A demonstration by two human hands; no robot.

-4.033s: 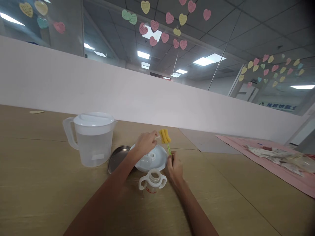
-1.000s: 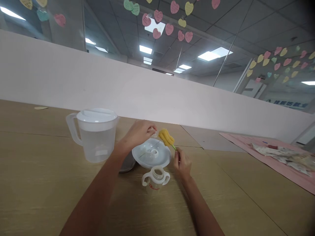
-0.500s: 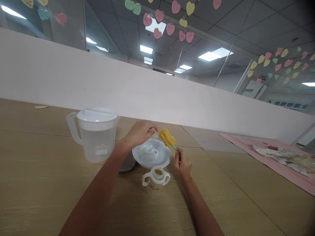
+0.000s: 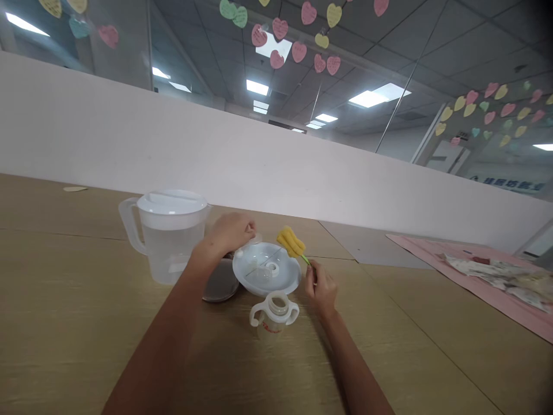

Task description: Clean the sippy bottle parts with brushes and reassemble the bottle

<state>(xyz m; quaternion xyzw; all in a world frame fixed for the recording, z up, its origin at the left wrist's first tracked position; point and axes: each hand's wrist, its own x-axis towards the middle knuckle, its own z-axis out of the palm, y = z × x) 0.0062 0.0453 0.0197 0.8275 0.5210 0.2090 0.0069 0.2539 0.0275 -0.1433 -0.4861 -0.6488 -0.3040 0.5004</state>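
Here, the right hand (image 4: 321, 287) grips a brush (image 4: 291, 242); the left hand's (image 4: 233, 233) hold is unclear.

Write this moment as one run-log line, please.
right hand: holds sponge brush | left hand: near bowl, grip unclear | bottle: upright, open-topped | jug: lidded

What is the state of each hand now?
Left hand: fingers curled, blurred; cannot tell whether it grips the clear piece.
Right hand: closed, holding the yellow sponge brush.

Left hand (image 4: 233, 231) arched, right hand (image 4: 322, 287) curled
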